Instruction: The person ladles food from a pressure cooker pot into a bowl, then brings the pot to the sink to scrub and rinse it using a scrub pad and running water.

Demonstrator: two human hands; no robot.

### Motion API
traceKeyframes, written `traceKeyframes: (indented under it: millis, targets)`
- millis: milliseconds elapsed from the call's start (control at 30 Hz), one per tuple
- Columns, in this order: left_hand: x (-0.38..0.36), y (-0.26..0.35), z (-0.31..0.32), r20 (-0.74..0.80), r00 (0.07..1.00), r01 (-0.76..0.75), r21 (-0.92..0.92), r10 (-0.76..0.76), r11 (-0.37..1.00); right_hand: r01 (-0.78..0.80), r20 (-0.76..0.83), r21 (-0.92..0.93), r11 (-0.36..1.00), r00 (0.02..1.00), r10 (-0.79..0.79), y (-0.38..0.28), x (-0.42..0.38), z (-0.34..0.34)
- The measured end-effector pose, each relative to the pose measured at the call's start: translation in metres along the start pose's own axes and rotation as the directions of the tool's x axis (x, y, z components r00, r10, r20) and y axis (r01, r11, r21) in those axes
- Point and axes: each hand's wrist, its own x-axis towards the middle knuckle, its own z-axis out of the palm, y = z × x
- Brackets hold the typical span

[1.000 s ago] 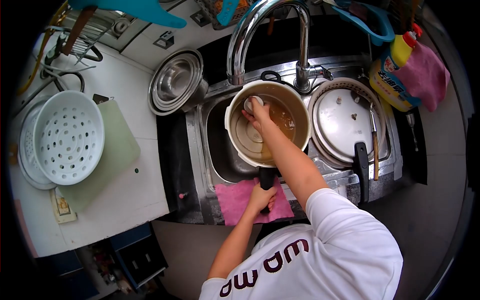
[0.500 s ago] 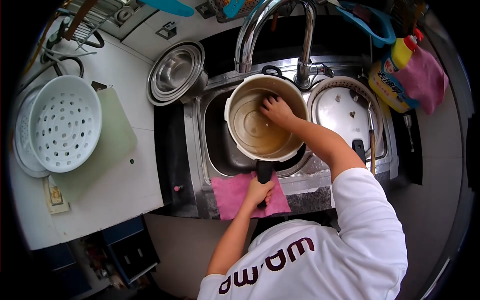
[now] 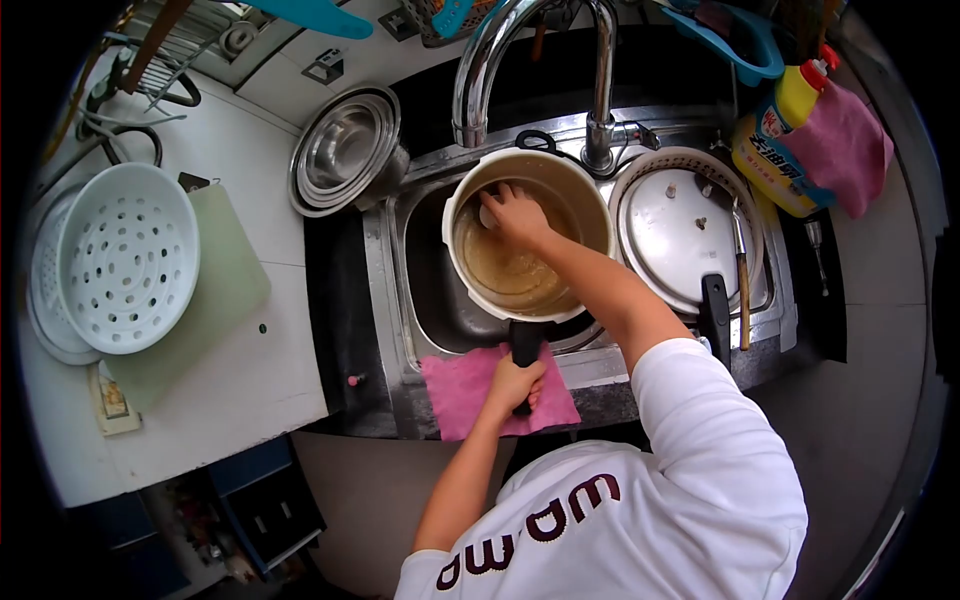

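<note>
A deep metal pot (image 3: 530,165) with brownish water in it stands over the sink (image 3: 425,290). My left hand (image 3: 519,383) is wrapped round the pot's black handle (image 3: 526,342), above a pink cloth (image 3: 452,397) on the counter's front edge. Inside the pot, at its upper left wall, my right hand (image 3: 515,215) has its fingers bent down round or against something pale, too hidden to name. Under the chrome faucet (image 3: 470,95) no stream of water shows.
Right of the pot lies a round lid (image 3: 672,235) in a perforated basket (image 3: 745,185), with a wooden-handled tool (image 3: 743,290). Stacked steel bowls (image 3: 345,150) stand at the back left. A white colander (image 3: 128,258) and green board (image 3: 225,250) lie left; a yellow bottle (image 3: 770,155) stands right.
My right hand has moved left inside the pot, toward its upper left wall, and a pale thing now shows at its fingers. My left hand keeps its hold on the handle.
</note>
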Motion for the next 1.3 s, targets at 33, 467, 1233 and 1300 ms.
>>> traceKeyframes:
  millis: [33,467,1233,1300]
  targets:
    - [-0.001,0.002,0.001,-0.005,1.0,0.002,-0.002,-0.002,1.0,0.073,-0.057,-0.187,0.98,0.995,-0.085,0.015,-0.004,0.002]
    - [-0.004,0.004,0.003,0.006,1.0,-0.014,0.019,0.014,1.0,-0.066,0.388,0.463,0.884,0.912,-0.135,-0.03,-0.024,-0.009]
    - [-0.005,0.0,-0.002,0.04,0.998,-0.049,-0.014,0.05,0.999,0.674,0.462,-0.592,0.442,0.733,-0.498,0.056,-0.001,-0.106]
    - [-0.004,0.002,-0.001,0.026,0.999,-0.047,-0.019,0.048,0.999,0.712,0.457,-0.649,0.268,0.646,-0.611,0.062,0.004,-0.107]
